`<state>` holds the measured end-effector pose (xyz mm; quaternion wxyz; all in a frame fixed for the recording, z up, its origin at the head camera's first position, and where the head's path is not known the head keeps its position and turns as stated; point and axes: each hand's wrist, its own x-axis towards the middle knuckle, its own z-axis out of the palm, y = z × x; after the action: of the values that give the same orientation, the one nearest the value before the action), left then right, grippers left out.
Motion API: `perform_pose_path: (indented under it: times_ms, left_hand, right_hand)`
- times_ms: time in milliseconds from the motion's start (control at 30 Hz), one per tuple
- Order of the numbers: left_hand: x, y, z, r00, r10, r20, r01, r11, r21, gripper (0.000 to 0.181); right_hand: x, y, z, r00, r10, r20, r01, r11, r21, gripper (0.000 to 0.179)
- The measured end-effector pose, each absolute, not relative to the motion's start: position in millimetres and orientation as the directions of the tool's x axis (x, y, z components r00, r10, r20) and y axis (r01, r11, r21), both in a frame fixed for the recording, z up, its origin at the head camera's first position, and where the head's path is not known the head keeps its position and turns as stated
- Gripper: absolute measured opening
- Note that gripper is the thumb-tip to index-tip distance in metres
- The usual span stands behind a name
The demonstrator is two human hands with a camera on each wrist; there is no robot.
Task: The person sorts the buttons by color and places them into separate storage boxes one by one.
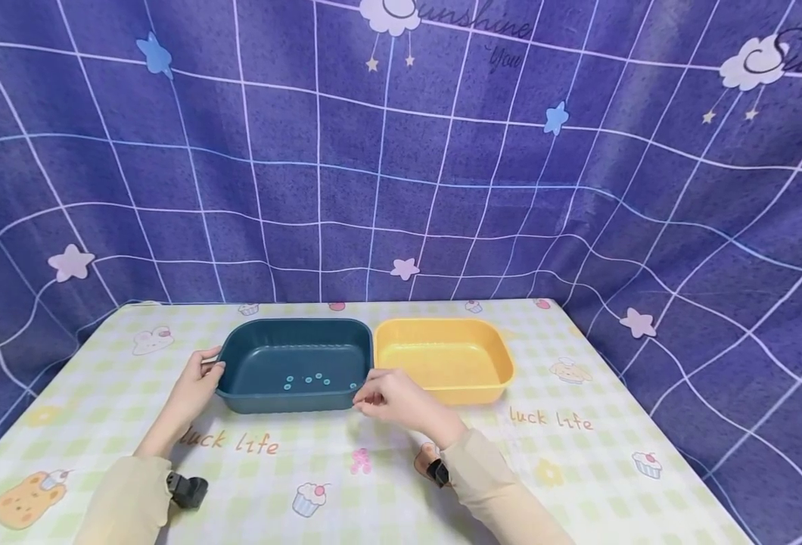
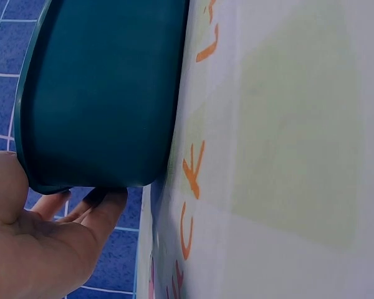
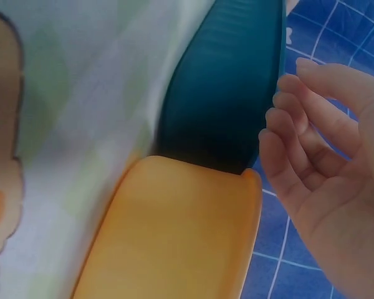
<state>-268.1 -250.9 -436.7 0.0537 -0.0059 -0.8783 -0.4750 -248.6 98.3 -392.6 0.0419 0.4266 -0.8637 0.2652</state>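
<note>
The left hand (image 1: 193,382) grips the left end of the teal bin (image 1: 285,404), which stands on the counter (image 1: 237,499) with small rings (image 1: 309,380) scattered inside. The right hand (image 1: 394,397), fingers loosely bent, is at its front right corner, near the adjoining yellow bin (image 1: 472,396).

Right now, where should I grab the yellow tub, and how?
Probably grip the yellow tub by its right-hand rim, coming from the right, your thumb inside and fingers outside. That rim stands free, while the other short end sits against the dark teal tub, near the right hand.
</note>
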Motion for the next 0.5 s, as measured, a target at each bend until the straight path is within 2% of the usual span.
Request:
perform_pose_path:
  times_ms: [500]
  left_hand:
    - [-267.5,-251.6,-436.7,-0.995,-0.028,0.095,0.064,0.544,0.836,0.052]
  right_hand:
    - [-236.0,111.3,-406.5,-0.658,-0.717,0.23,-0.731,0.535,-0.423,0.01]
